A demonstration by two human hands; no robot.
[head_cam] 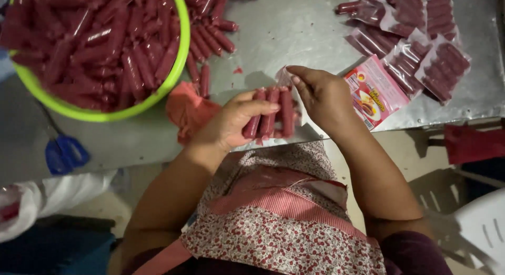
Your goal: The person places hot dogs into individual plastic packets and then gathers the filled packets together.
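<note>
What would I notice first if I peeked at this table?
Probably the big green bowl at the top left, heaped with dark red sausages. In the middle, the left hand grips a row of sausages while the right hand pinches a clear bag beside them. Filled packs lie at the top right.

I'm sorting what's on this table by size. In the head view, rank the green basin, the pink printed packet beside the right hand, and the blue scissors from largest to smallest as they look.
1. green basin, by far the largest, though cut off at the frame edge.
2. pink printed packet.
3. blue scissors, close to the packet in apparent size and partly in shadow, so this order is unsure.
</note>
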